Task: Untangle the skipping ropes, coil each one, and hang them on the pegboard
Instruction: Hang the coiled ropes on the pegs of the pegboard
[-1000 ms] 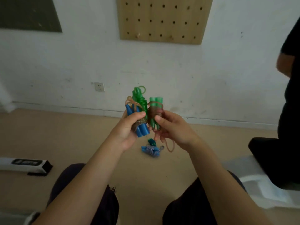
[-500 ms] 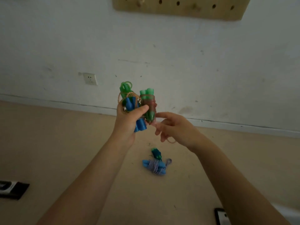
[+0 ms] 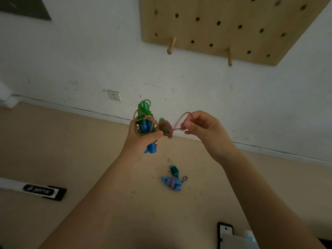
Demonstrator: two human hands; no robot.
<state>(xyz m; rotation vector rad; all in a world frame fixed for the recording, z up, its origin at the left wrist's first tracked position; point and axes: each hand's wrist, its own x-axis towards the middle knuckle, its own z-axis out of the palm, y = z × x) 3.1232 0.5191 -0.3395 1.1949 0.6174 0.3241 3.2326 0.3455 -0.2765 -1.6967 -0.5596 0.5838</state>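
My left hand [image 3: 142,139] grips a coiled bundle: blue handles [image 3: 145,129] wound with orange cord, and a green rope [image 3: 144,107] sticking up above them. Beside it sits a small pink-wrapped coil with green handles [image 3: 166,128], touching my left thumb. My right hand [image 3: 202,128] pinches the pink cord loop [image 3: 181,120] that leads off that coil. The wooden pegboard [image 3: 224,24] hangs on the wall above, with two pegs, one on the left [image 3: 171,45] and one on the right [image 3: 229,57], both bare. Another coiled rope with blue handles [image 3: 173,183] lies on the floor.
A white wall with a socket [image 3: 114,95] faces me. A long white and black box [image 3: 36,190] lies on the floor at left. A dark-framed object [image 3: 225,234] sits at the bottom right. A dark panel [image 3: 23,6] is at the upper left.
My right hand has pulled a pink loop out to the right of the coil. The view has tilted up, bringing the pegboard and its pegs closer.
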